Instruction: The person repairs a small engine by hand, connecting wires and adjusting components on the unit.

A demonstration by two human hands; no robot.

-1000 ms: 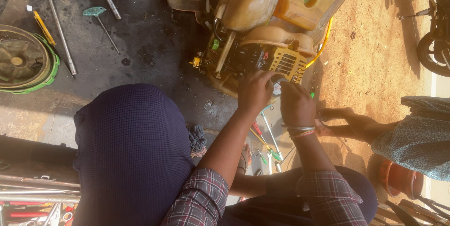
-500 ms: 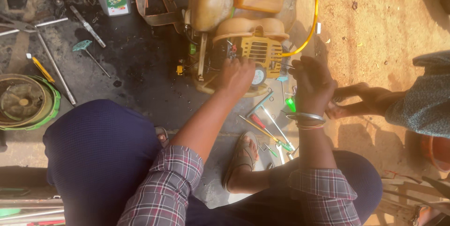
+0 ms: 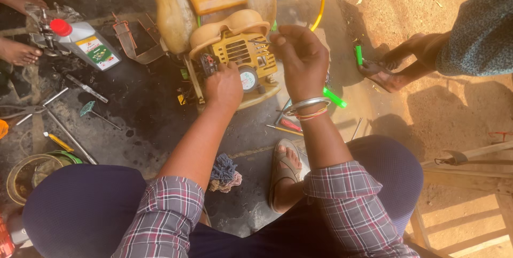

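Yellow moulded plastic forms the tank (image 3: pixel 176 6) and the ribbed engine cover (image 3: pixel 243 55) of a small motor unit lying on the dark, oil-stained floor (image 3: pixel 144 108); the cover is slotted with cooling vents and carries a round white dial (image 3: pixel 247 80) low on its face. Left hand (image 3: pixel 224 84) rests closed over the unit's left edge, beside a small dark fitting, bracing the housing. Right hand (image 3: pixel 302 57), bangles at the wrist, hovers above the cover's upper right corner with fingertips pinched together on a thin metal piece, too small to identify. Fine work of this kind goes best with the bracing hand firm, so the light shell cannot rock, and with the pinched part brought square to its seat rather than at a slant. Soft knotted rag (image 3: pixel 224 172) lies near the knee; a grey oil bottle (image 3: pixel 85 44) with red cap, slim screwdrivers (image 3: pixel 283 127) and a green-handled tool (image 3: pixel 334 97) lie about.
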